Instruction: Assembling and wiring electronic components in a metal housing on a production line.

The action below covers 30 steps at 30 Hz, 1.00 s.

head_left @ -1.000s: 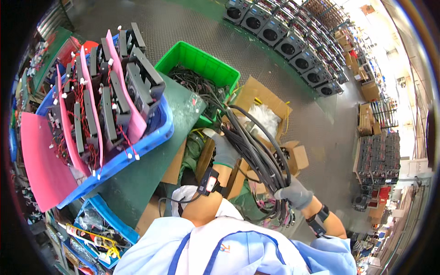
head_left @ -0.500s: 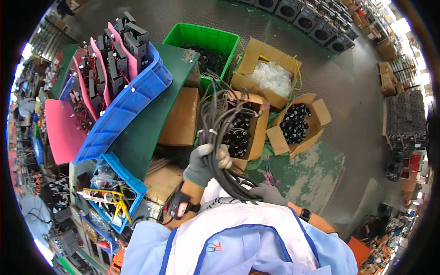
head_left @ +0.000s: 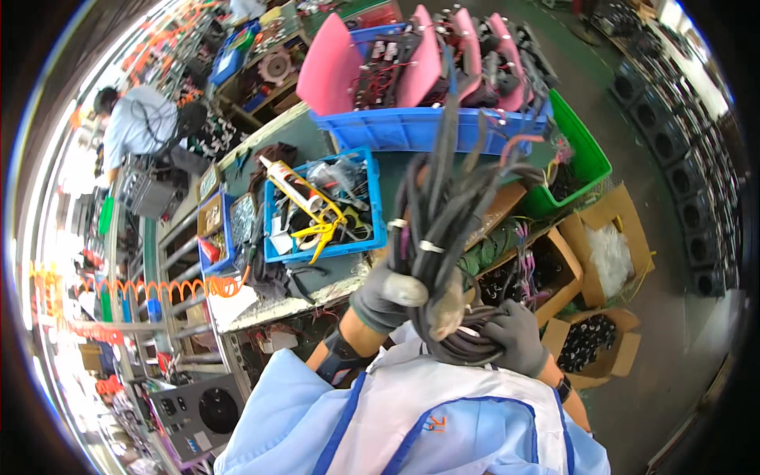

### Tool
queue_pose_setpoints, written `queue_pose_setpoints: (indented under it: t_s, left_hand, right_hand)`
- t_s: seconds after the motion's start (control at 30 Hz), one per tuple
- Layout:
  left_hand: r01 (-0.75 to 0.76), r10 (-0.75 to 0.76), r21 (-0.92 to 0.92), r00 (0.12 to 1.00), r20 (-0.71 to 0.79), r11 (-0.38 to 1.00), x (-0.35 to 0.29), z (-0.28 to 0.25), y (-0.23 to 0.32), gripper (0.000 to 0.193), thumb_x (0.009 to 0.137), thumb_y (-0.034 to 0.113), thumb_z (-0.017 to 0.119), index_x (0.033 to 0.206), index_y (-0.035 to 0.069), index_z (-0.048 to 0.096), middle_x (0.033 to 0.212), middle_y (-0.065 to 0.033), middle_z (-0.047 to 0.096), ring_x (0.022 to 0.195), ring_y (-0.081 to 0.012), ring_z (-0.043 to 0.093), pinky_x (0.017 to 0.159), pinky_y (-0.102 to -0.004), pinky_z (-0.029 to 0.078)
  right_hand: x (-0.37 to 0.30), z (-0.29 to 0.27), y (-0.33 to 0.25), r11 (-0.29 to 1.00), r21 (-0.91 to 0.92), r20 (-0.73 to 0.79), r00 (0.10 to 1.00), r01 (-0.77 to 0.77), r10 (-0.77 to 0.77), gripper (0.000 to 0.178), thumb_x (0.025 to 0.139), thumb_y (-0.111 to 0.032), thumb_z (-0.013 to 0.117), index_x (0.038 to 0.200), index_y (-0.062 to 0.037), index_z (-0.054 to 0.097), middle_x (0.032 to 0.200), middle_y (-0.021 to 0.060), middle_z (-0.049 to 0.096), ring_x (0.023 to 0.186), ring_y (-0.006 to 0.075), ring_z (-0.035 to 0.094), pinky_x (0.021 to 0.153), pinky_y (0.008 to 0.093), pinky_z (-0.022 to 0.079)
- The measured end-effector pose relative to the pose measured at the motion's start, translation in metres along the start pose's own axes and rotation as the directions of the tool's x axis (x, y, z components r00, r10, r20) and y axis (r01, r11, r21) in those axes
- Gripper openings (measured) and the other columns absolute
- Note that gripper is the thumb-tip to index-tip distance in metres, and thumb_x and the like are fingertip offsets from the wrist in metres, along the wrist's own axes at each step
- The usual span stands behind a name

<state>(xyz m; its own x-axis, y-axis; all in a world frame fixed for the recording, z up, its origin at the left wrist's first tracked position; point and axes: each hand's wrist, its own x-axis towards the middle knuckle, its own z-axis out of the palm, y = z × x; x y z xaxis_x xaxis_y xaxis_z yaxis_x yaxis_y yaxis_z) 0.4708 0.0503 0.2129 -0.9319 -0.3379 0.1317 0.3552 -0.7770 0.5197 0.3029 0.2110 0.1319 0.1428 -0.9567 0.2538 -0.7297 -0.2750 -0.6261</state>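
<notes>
Two gloved hands on one thick bundle of black rubbery cables (head_left: 443,214) at centre: left hand (head_left: 385,297) wrapped tight at seven o'clock, right hand (head_left: 513,336) clutching coiled loops at five. Two blue plastic bins (head_left: 372,237) sit at eleven o'clock.

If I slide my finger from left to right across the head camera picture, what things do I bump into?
Person in a light shirt → small blue tool bin → left hand → cable bundle → right hand → green crate → cardboard box with a clear bag.
</notes>
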Motion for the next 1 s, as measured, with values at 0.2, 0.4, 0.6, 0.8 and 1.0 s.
queue_pose_setpoints:
  t_s: [0.2,0.4,0.6,0.8,1.0]
  left_hand:
    - [-0.236,0.245,0.164,0.969,-0.035,0.958,-0.061,-0.011,0.084,0.045,0.060,0.029,0.061,0.079,-0.012,0.054,0.059,-0.0201,0.055,0.044,-0.0298,0.052,0.042,-0.0390,0.041]
    - [-0.421,0.414,0.155,0.907,0.078,0.894,-0.118,-0.069,0.166,0.087,0.069,0.028,0.061,0.141,0.013,0.015,0.045,-0.0009,0.044,0.029,-0.0139,0.036,0.033,-0.0279,0.028]
    - [-0.518,0.517,0.003,0.852,-0.090,0.855,-0.171,-0.195,0.208,0.077,0.073,0.027,0.062,0.139,0.011,0.025,0.061,0.0010,0.048,0.045,-0.0083,0.040,0.053,-0.0255,0.033]
    - [-0.427,0.324,0.091,0.514,-0.794,0.900,-0.226,-0.293,0.192,0.041,0.074,0.022,0.059,0.111,0.005,0.054,0.090,-0.0083,0.062,0.085,-0.0264,0.058,0.084,-0.0442,0.046]
    - [-0.310,0.329,0.351,-0.123,-0.936,0.884,-0.224,-0.299,0.164,0.031,0.075,0.009,0.053,0.106,0.004,0.056,0.094,-0.0106,0.062,0.084,-0.0266,0.060,0.080,-0.0391,0.047]
  right_hand:
    - [0.109,0.018,-0.022,0.953,-0.077,0.139,0.950,0.292,-0.279,0.023,0.055,-0.021,0.065,0.076,-0.0138,0.058,0.072,0.0029,0.053,0.077,0.0250,0.048,0.063,0.0365,0.039]
    - [0.206,0.077,-0.050,0.927,-0.070,0.281,0.899,0.367,-0.335,0.033,0.058,-0.022,0.068,0.089,-0.0148,0.060,0.084,0.0004,0.059,0.085,0.0239,0.049,0.072,0.0358,0.041]
    - [0.289,0.136,-0.038,0.876,-0.265,0.449,0.856,0.402,-0.257,0.035,0.063,-0.024,0.068,0.096,-0.0155,0.061,0.088,0.0011,0.060,0.088,0.0247,0.050,0.074,0.0351,0.041]
    - [0.313,0.187,-0.023,0.838,-0.374,0.484,0.854,0.398,-0.189,0.023,0.067,-0.016,0.061,0.090,-0.0120,0.061,0.087,0.0038,0.060,0.096,0.0255,0.048,0.082,0.0358,0.037]
    - [0.300,0.218,-0.006,0.784,-0.299,0.362,0.825,0.544,-0.434,0.025,0.063,-0.027,0.067,0.083,-0.0125,0.060,0.083,0.0032,0.059,0.107,0.0257,0.043,0.094,0.0423,0.029]
